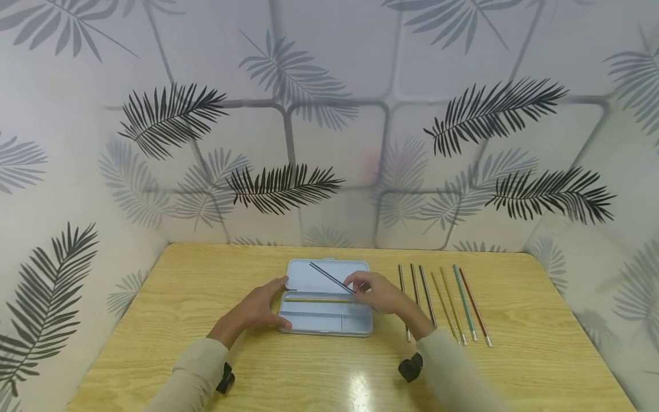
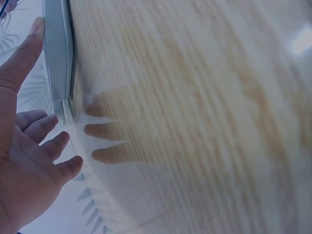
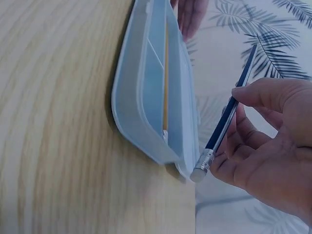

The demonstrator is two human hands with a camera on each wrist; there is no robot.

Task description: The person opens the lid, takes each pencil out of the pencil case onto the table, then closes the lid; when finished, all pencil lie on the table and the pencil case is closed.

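**Dark pencil held over open case, left hand steadying it**

Dark blue pencil (image 1: 331, 278) sits in the right hand (image 1: 381, 294), pinched between thumb and fingertips near its eraser end. Right wrist view shows it clearly: pencil (image 3: 228, 114) gripped by curled fingers, metal ferrule and eraser pointing down toward the corner of the case (image 3: 146, 97). It is tilted, tip up and away, raised above the case lid in the head view, not lying in any compartment.

Pencil case (image 1: 326, 297) is light blue, open flat on the table (image 1: 170, 297), lid half at the far side, tray half near. One yellow pencil (image 1: 316, 300) lies lengthwise in the long slot of the tray; same one shows in the right wrist view (image 3: 165, 83).

Left hand (image 1: 257, 309) is at the case's left edge, fingers fairly straight, thumb and index bracketing the side. Left wrist view: fingertip touches the case edge (image 2: 57, 53), remaining fingers relaxed and spread, nothing clasped.

Right of the case, a row of loose pencils (image 1: 443, 300) lies on the table, roughly parallel, eraser ends toward the person: dark ones nearest the case, then yellow-green, teal, red at the far right. The innermost are partly hidden by the right wrist.

Leaf-print wall panels surround the table on three sides
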